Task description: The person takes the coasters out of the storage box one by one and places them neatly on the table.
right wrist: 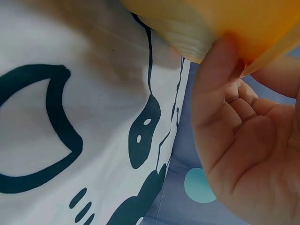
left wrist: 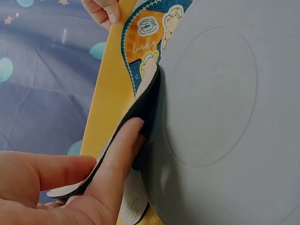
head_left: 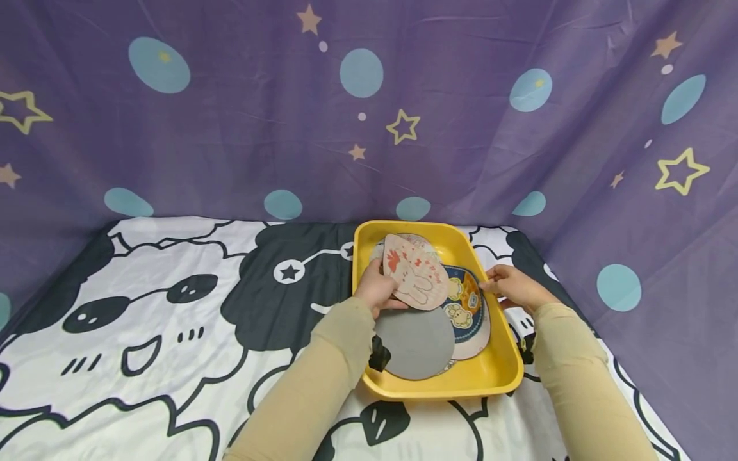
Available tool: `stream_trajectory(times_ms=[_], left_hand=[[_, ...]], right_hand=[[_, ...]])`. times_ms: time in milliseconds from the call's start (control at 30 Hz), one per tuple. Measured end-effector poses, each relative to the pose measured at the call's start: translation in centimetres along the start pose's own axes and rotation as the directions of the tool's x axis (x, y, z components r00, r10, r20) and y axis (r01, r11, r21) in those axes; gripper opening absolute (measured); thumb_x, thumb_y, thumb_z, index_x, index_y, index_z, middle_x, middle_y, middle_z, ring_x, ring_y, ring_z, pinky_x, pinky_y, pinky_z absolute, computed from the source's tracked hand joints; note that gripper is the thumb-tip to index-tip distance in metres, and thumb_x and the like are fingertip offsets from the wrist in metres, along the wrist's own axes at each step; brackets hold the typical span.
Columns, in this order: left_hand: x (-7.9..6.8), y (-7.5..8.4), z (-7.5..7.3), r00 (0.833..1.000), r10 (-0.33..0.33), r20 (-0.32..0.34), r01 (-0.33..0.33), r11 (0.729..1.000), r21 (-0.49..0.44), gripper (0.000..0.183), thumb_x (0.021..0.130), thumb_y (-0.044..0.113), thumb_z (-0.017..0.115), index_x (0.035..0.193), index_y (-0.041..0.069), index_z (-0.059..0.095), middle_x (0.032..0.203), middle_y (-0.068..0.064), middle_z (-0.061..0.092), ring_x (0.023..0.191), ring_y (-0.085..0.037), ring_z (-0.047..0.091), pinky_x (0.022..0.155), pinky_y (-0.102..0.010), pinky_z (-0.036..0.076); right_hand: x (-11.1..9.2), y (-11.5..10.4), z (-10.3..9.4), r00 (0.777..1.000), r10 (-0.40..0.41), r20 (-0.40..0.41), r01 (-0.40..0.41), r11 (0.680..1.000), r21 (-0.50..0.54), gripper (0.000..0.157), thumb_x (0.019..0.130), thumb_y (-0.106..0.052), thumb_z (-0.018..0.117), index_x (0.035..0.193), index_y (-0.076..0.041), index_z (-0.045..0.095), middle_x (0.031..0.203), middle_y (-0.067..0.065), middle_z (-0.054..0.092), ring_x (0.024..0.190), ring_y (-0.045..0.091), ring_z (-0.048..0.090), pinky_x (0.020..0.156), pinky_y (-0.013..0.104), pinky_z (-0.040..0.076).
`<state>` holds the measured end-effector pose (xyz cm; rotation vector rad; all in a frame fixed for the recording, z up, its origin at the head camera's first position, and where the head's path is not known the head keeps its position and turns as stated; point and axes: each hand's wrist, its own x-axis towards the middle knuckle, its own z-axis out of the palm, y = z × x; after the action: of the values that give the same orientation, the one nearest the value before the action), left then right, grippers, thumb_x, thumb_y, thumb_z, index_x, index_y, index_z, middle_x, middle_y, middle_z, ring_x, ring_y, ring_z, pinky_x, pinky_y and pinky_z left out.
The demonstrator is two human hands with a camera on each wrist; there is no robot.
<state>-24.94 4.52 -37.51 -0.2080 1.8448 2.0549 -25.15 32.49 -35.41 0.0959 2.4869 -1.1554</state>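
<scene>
In the head view my left hand (head_left: 376,286) pinches the edge of a thin pink mat (head_left: 423,272) with a bunny print, tilted over other mats in a yellow plastic tray (head_left: 438,388). The left wrist view shows the mat's black underside, with thumb and fingers (left wrist: 115,164) on either side of it. Below it lies a round grey mat (head_left: 415,346). A blue mat (head_left: 466,320) with bear prints lies to its right, over a pinkish one. My right hand (head_left: 513,286) grips the tray's right rim, fingers beneath it in the right wrist view.
The tray stands on a white and black cartoon-print cloth (head_left: 196,320). Behind and to the right hangs a purple curtain (head_left: 461,160) with stars and blue dots. Another patterned round mat (head_left: 419,242) lies at the tray's far end.
</scene>
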Motion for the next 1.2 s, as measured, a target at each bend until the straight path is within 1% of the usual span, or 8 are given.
stream_trajectory(times_ms=[67,167,300,433,567,767,967,1200], left_hand=[[-0.23,0.12,0.01,1.000,0.000,0.007,0.000,1.000,-0.015,0.064,0.092,-0.012,0.042,0.151,0.011,0.032,0.126,-0.021,0.056,0.101,-0.034,0.068,0.078,-0.045,0.061],[-0.49,0.21,0.02,1.000,0.009,0.012,-0.009,1.000,-0.020,0.059,0.092,-0.013,0.040,0.147,0.008,0.037,0.122,-0.021,0.059,0.098,-0.031,0.070,0.076,-0.043,0.062],[-0.50,0.24,0.00,0.999,0.029,0.023,-0.028,0.999,-0.024,0.054,0.095,-0.011,0.041,0.145,0.009,0.043,0.121,-0.020,0.063,0.098,-0.030,0.071,0.074,-0.041,0.062],[-0.33,0.21,-0.07,0.998,0.046,0.031,-0.044,0.997,-0.056,0.056,0.095,-0.013,0.039,0.144,0.012,0.046,0.125,-0.021,0.063,0.104,-0.033,0.069,0.077,-0.042,0.062],[-0.19,0.22,-0.13,0.998,0.060,0.035,-0.056,0.993,-0.102,0.059,0.092,-0.015,0.038,0.144,0.012,0.046,0.126,-0.023,0.062,0.107,-0.035,0.069,0.079,-0.042,0.061],[-0.16,0.48,-0.18,0.995,0.091,0.052,-0.081,0.981,-0.176,0.063,0.090,-0.017,0.038,0.144,0.013,0.045,0.128,-0.022,0.060,0.108,-0.033,0.067,0.081,-0.044,0.061],[-0.36,0.72,-0.28,0.993,0.103,0.049,-0.091,0.974,-0.210,0.061,0.090,-0.015,0.040,0.144,0.014,0.044,0.127,-0.021,0.060,0.102,-0.028,0.067,0.082,-0.044,0.060],[-0.49,0.70,-0.25,0.993,0.113,0.038,-0.102,0.972,-0.212,0.061,0.091,-0.015,0.043,0.144,0.015,0.044,0.126,-0.019,0.059,0.094,-0.024,0.068,0.080,-0.043,0.061]], right_hand=[[0.04,-0.01,-0.04,1.000,0.007,0.000,-0.007,1.000,0.002,0.034,0.100,-0.020,0.056,0.121,0.005,0.049,0.101,0.009,0.059,0.086,0.018,0.056,0.069,0.028,0.056],[0.10,0.03,-0.07,1.000,0.013,0.002,-0.013,1.000,0.006,0.033,0.100,-0.020,0.056,0.121,0.005,0.049,0.099,0.008,0.058,0.084,0.017,0.055,0.067,0.028,0.056],[0.11,-0.06,-0.14,1.000,0.013,0.010,-0.013,1.000,0.018,0.031,0.100,-0.019,0.057,0.119,0.004,0.048,0.097,0.007,0.057,0.082,0.017,0.055,0.066,0.028,0.057],[0.02,-0.28,-0.20,1.000,0.014,0.017,-0.015,1.000,0.021,0.030,0.100,-0.019,0.057,0.118,0.003,0.048,0.097,0.008,0.058,0.082,0.017,0.057,0.067,0.028,0.058],[-0.03,-0.44,-0.25,1.000,0.017,0.023,-0.017,1.000,0.016,0.029,0.100,-0.019,0.056,0.117,0.003,0.048,0.097,0.008,0.058,0.081,0.017,0.058,0.067,0.029,0.058],[-0.09,-0.68,-0.41,1.000,0.014,0.026,-0.014,1.000,-0.006,0.028,0.100,-0.019,0.056,0.116,0.002,0.048,0.096,0.007,0.058,0.080,0.017,0.057,0.066,0.029,0.058],[-0.18,-0.73,-0.43,0.999,0.006,0.035,-0.006,1.000,-0.015,0.027,0.101,-0.019,0.056,0.115,0.002,0.048,0.093,0.005,0.057,0.077,0.015,0.055,0.062,0.027,0.056],[-0.20,-0.58,-0.18,0.999,0.006,0.038,-0.005,1.000,-0.022,0.027,0.101,-0.019,0.055,0.115,0.002,0.047,0.094,0.006,0.058,0.075,0.015,0.055,0.059,0.027,0.055]])
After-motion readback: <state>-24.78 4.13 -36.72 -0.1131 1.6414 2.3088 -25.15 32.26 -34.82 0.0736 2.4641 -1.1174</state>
